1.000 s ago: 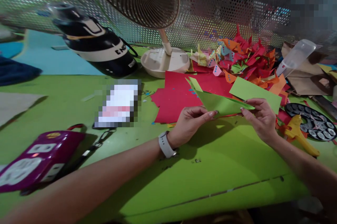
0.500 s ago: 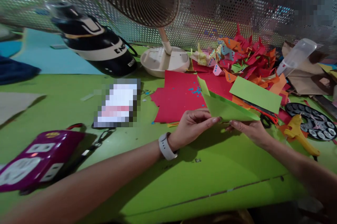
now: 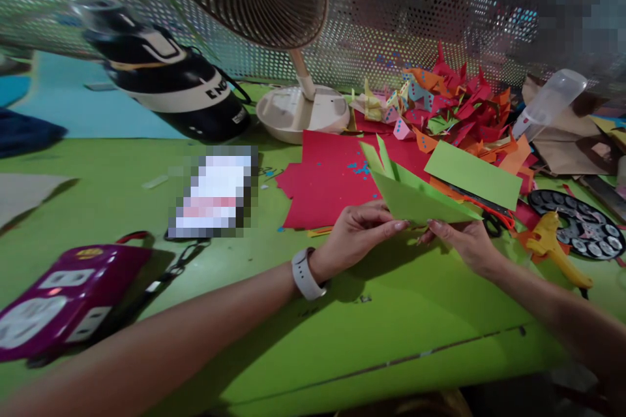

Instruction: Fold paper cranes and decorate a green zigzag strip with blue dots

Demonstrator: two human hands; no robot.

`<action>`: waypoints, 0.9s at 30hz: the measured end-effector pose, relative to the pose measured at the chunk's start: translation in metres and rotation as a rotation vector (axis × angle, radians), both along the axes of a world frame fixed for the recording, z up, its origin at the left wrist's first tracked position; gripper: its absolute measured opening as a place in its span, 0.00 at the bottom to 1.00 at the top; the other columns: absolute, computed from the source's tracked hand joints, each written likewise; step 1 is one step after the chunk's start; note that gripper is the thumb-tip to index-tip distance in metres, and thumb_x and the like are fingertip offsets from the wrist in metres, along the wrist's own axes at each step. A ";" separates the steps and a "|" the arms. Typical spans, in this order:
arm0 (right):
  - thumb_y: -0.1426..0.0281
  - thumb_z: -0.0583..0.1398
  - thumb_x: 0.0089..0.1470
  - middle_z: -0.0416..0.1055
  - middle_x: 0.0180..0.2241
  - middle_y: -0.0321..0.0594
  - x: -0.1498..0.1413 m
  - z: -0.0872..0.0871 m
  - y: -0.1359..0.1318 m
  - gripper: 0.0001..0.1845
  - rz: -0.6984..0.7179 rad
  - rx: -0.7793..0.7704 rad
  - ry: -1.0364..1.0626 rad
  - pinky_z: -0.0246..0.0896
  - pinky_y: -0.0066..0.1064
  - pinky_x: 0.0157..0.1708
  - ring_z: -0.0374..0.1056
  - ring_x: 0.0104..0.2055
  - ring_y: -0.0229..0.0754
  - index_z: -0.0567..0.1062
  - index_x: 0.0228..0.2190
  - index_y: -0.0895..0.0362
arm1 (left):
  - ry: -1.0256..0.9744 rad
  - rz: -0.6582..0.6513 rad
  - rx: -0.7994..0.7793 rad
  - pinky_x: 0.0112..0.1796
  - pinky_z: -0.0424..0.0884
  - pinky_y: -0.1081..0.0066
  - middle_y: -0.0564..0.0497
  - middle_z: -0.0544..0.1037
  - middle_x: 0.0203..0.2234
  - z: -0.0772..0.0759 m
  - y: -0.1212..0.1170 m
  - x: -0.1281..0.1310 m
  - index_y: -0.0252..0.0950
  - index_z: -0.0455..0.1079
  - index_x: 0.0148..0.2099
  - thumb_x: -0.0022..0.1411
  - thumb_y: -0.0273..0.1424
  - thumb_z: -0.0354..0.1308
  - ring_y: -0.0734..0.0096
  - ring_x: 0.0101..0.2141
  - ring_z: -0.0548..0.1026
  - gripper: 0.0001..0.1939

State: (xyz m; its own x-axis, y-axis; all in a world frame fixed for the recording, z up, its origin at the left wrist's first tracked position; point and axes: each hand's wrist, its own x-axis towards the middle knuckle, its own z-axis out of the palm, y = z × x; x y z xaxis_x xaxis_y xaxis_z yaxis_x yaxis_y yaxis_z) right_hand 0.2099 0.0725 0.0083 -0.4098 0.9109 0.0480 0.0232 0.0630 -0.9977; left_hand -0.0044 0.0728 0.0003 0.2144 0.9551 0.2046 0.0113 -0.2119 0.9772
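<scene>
Green folded paper [image 3: 420, 200] held up off the green counter [image 3: 391, 325] btwn both hands, pointed flaps standing up at its L end. L hand [image 3: 364, 234] pinching the lower edge, thumb on the near side; R hand [image 3: 462, 241] pinching nr the other end, thumb tip close to L thumb tip. Pale watch [image 3: 308, 273] on L wrist.

Beyond the fold, red paper [image 3: 320, 185] flat on the counter, w/ small blue bits on top. To the R, flat green sheet [image 3: 474, 175] partly over scissors [image 3: 499, 215] w/ red on the handles. Farther R, yellow glue gun [image 3: 551, 247] beside round black tray [image 3: 581, 228]. At back R, heap of red, orange + multicol. folded pieces [image 3: 464, 107], clear plastic bottle [image 3: 550, 104] tilted just beside it.

At back, fan [image 3: 303, 110] nr black bottle [image 3: 176, 94] w/ white band. In front of those, phone [image 3: 215, 188], screen pixelated. Nr front L, purple power strip [image 3: 68, 296].
</scene>
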 end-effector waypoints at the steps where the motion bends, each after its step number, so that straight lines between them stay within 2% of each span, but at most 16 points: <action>1: 0.55 0.65 0.54 0.81 0.27 0.39 0.000 0.001 0.000 0.16 0.009 -0.003 -0.012 0.76 0.30 0.28 0.77 0.27 0.38 0.82 0.26 0.53 | 0.000 0.001 0.004 0.20 0.62 0.76 0.53 0.71 0.16 0.000 0.000 0.000 0.39 0.78 0.22 0.52 0.43 0.69 0.76 0.20 0.65 0.15; 8: 0.54 0.66 0.52 0.81 0.28 0.38 -0.001 0.004 0.000 0.16 -0.006 0.021 -0.018 0.77 0.31 0.29 0.77 0.28 0.38 0.81 0.25 0.52 | -0.148 -0.060 -0.179 0.26 0.71 0.76 0.51 0.79 0.21 -0.005 0.001 0.002 0.38 0.79 0.26 0.49 0.41 0.72 0.74 0.23 0.74 0.12; 12: 0.54 0.66 0.52 0.81 0.27 0.38 0.000 0.001 0.001 0.16 -0.021 -0.009 -0.026 0.76 0.30 0.28 0.76 0.27 0.38 0.82 0.25 0.53 | -0.217 -0.090 -0.274 0.26 0.74 0.75 0.51 0.80 0.22 -0.008 0.001 0.002 0.38 0.79 0.27 0.48 0.44 0.72 0.74 0.23 0.75 0.14; 20: 0.52 0.67 0.50 0.80 0.25 0.38 -0.001 -0.001 0.002 0.17 -0.059 0.042 -0.021 0.77 0.32 0.28 0.77 0.27 0.40 0.80 0.25 0.53 | -0.125 -0.021 -0.158 0.25 0.73 0.76 0.51 0.77 0.20 -0.006 0.002 0.002 0.37 0.78 0.24 0.48 0.45 0.72 0.73 0.23 0.74 0.16; 27: 0.52 0.66 0.51 0.81 0.27 0.37 -0.003 0.004 0.002 0.17 -0.045 0.084 -0.012 0.75 0.30 0.27 0.76 0.26 0.38 0.80 0.25 0.52 | -0.126 -0.058 -0.133 0.27 0.73 0.74 0.50 0.78 0.23 -0.005 0.001 0.002 0.39 0.80 0.27 0.50 0.44 0.71 0.73 0.24 0.74 0.14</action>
State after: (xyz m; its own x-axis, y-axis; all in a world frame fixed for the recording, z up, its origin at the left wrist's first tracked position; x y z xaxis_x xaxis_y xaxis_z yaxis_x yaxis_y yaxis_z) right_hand 0.2065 0.0743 0.0119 -0.3693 0.9215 0.1206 0.0397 0.1453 -0.9886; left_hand -0.0021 0.0737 -0.0046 0.2509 0.9622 0.1061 -0.1218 -0.0774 0.9895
